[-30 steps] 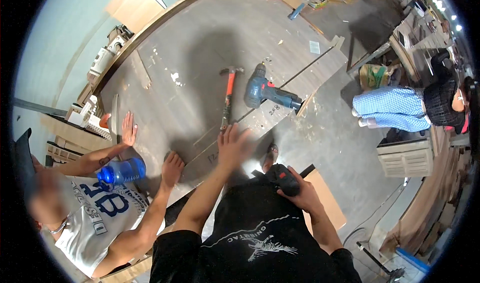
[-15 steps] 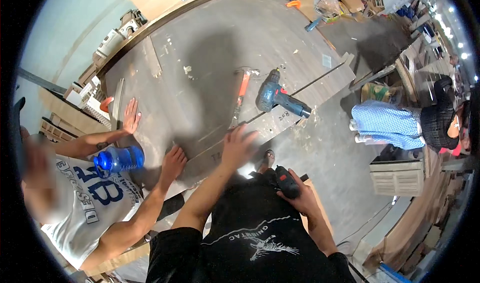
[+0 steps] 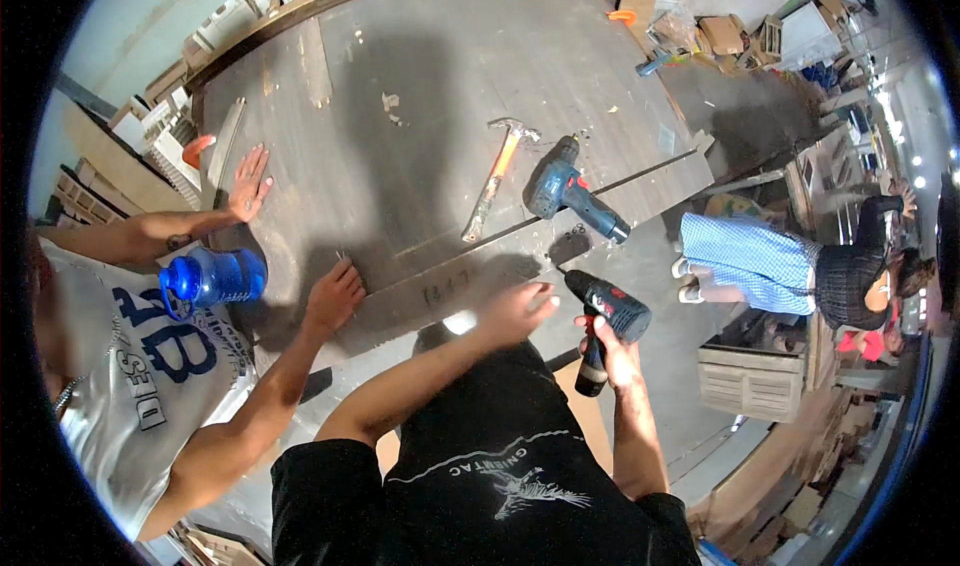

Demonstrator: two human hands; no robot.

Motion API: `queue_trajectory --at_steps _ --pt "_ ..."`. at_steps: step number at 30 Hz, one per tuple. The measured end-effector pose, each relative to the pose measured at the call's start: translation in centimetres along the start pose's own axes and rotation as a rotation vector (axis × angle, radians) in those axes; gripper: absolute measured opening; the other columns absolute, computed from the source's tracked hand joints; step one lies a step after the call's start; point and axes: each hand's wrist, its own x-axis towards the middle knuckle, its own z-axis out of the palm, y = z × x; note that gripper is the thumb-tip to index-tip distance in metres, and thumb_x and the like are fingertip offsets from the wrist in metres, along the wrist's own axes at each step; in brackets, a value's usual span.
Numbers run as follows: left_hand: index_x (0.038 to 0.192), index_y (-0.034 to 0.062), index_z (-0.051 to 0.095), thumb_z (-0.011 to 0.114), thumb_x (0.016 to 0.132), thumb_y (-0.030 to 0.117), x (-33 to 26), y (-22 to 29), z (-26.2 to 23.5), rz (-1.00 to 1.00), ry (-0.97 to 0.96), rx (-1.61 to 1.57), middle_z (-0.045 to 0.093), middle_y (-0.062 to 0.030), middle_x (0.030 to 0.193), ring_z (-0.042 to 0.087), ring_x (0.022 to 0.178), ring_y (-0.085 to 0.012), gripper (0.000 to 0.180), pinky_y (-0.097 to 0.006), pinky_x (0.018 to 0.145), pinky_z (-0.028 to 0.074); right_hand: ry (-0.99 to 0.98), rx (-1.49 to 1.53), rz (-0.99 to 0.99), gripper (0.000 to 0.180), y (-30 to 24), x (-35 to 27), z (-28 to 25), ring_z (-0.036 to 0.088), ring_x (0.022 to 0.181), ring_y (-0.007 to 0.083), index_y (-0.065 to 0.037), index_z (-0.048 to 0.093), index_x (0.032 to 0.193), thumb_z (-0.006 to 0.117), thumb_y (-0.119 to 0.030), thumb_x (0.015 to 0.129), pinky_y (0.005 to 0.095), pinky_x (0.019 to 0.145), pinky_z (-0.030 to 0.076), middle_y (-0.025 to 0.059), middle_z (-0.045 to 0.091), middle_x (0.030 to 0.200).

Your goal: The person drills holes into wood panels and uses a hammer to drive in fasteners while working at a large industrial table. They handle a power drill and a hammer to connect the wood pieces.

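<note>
My right hand [image 3: 614, 354] grips a black cordless drill [image 3: 614, 308] by its handle. Its thin bit points up and left, close to the near edge of the grey wooden panel [image 3: 420, 206]. Just left of the drill is my left hand [image 3: 518, 313], blurred, its fingers bent toward the bit; anything between them cannot be made out. On the panel ahead lie a second, blue cordless drill [image 3: 572, 192] and a claw hammer [image 3: 496, 178] with an orange and worn handle. A long narrow strip [image 3: 450, 284] runs along the panel's near edge.
At left a co-worker rests one hand [image 3: 250, 182] flat and the other hand [image 3: 336, 292] on the panel. A blue water bottle [image 3: 222, 278] is before their chest. Another person in a blue checked skirt [image 3: 750, 262] stands at right, near a pale slatted box [image 3: 748, 381].
My right hand has raised the black drill from beside my body to the panel's near edge. My left hand has moved right, toward its bit, fingers drawn in. The view has shifted slightly.
</note>
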Motion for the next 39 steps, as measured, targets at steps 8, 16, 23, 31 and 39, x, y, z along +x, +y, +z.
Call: queue_trajectory --at_steps 8,16,23,31,39 --pt "0.131 0.0152 0.048 0.045 0.098 0.058 3.0 0.2 4.5 -0.401 -0.457 -1.041 0.061 -0.0019 0.116 0.059 0.110 -0.0165 0.054 -0.042 0.091 0.047 -0.046 -0.013 0.011 0.043 -2.3 2.3 0.5 0.063 0.072 0.0182 -0.003 0.057 0.122 0.069 -0.028 0.090 0.0331 0.063 0.053 0.0082 0.069 0.098" --pt "0.125 0.0171 0.051 0.045 0.099 0.053 3.4 -0.5 5.0 -0.230 -0.439 -1.013 0.059 -0.0007 0.119 0.059 0.111 -0.0178 0.045 -0.042 0.093 0.044 -0.084 -0.188 -0.005 0.035 -4.3 3.3 0.6 0.063 0.071 0.0162 -0.004 0.062 0.113 0.069 -0.028 0.090 0.0307 0.060 0.051 0.0070 0.069 0.095" --pt "0.140 0.0036 0.042 0.061 0.095 0.007 3.5 -1.0 4.8 -0.207 -0.553 -1.232 0.054 -0.0093 0.132 0.057 0.120 -0.0215 0.049 -0.038 0.103 0.047 -0.106 -0.452 0.035 0.036 -6.9 3.9 0.6 0.067 0.084 0.0157 -0.004 0.064 0.118 0.074 -0.016 0.085 0.0302 0.072 0.054 0.0072 0.070 0.104" --pt "0.133 0.0120 0.055 0.058 0.096 0.040 1.3 -4.2 0.0 -0.349 -0.174 -0.624 0.064 -0.0058 0.124 0.062 0.107 -0.0165 0.047 -0.034 0.089 0.048 -0.185 -1.086 -0.516 0.095 -10.8 5.1 1.2 0.061 0.112 0.0413 -0.020 0.033 0.151 0.082 -0.024 0.069 0.0453 0.096 0.050 0.0222 0.066 0.117" --pt "0.123 0.0113 0.061 0.065 0.088 0.024 -3.9 -5.2 -11.3 0.071 0.520 0.564 0.061 -0.0080 0.122 0.053 0.121 -0.0254 0.037 -0.043 0.102 0.040 -0.207 -1.092 -0.328 0.090 -11.9 5.0 2.2 0.058 0.118 0.0393 -0.026 0.034 0.150 0.076 -0.019 0.071 0.0442 0.101 0.048 0.0217 0.060 0.128"
